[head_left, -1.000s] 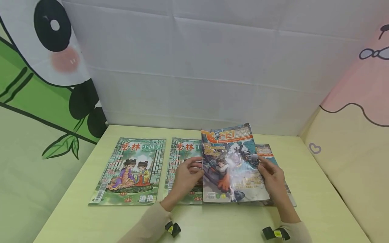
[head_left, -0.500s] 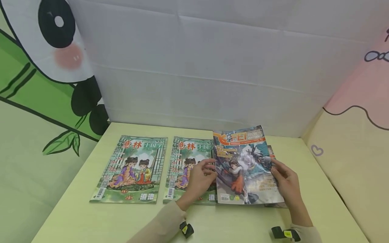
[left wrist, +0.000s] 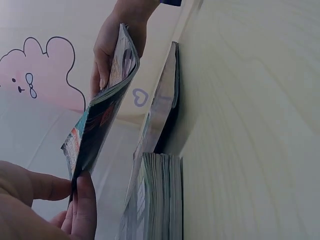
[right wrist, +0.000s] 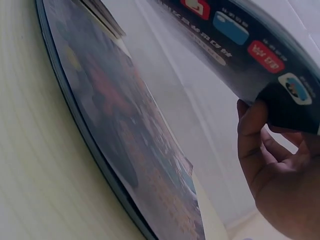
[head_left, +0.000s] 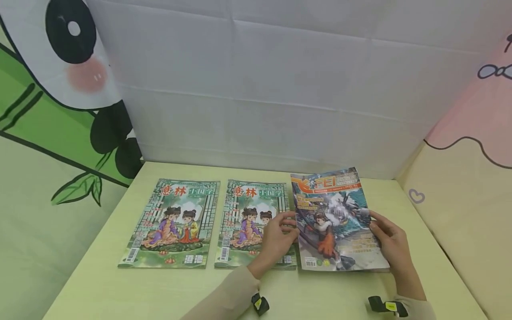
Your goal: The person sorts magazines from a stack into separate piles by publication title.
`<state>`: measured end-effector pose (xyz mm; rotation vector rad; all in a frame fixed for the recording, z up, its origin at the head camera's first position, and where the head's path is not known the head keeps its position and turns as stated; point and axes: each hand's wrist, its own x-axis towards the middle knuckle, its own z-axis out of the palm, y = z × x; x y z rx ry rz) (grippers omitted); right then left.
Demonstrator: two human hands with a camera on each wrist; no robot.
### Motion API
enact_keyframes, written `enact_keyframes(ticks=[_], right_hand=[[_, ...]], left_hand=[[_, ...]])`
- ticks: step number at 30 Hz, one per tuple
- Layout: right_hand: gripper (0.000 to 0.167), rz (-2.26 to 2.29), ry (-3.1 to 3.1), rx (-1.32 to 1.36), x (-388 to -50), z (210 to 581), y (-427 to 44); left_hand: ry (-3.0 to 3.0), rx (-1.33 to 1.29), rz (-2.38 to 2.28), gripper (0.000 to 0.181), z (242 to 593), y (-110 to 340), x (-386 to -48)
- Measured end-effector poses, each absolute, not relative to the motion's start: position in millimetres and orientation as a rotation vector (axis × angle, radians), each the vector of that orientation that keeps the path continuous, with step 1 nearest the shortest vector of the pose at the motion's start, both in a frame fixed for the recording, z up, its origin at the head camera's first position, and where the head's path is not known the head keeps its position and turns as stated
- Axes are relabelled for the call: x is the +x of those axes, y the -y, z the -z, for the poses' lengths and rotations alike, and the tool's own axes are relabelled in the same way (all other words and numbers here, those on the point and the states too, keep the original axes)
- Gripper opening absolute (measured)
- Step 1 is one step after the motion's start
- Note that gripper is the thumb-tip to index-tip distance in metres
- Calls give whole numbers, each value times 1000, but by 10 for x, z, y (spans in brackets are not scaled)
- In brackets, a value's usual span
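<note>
A glossy magazine [head_left: 338, 222] with an orange title and a fantasy scene hangs tilted between both hands. My left hand [head_left: 276, 242] pinches its left edge, thumb in front and fingers behind. At its right edge, my right hand [head_left: 394, 242] grips the cover in the same way. In the left wrist view the magazine bows and stays apart from the tabletop. Beneath it lies another magazine [right wrist: 115, 115], seen in the right wrist view and hidden from the head view. The left forearm passes over a green magazine pile [head_left: 252, 222], partly covering it.
A second green magazine [head_left: 172, 226] with a matching cover lies at the left of the pale yellow table [head_left: 160, 293]. A white cloth wall [head_left: 256, 98] stands behind, and printed cartoon panels flank both sides.
Both hands have carried the magazine to the right. More of the middle green cover now shows, while the magazine lying at the right has become hidden behind the held one.
</note>
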<state>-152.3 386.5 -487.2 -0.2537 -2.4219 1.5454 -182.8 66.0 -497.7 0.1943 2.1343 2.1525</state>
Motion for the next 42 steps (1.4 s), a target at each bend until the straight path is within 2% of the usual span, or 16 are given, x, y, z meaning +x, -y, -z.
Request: enact_keyframes(ticks=[15,28,37,42], right_hand=[[38,-1926,2219,-179,-1457,5018,-4290],[36,-1986,2201,-259,-1483,5195,-4465],[37,-1798,2340,-299,-1560,5286,-4430],[45,-1625,2480,-337,-1582,5289,-4395]], left_hand=[[-1790,243,-2210,52,4960,-838,-1786],[-1641,341,-2115,58,5009,-878,-1755],[-1611,317,-2102,63,5010,-882,-1736],[-1599,294,-2113,64,5009,-888,-1740]])
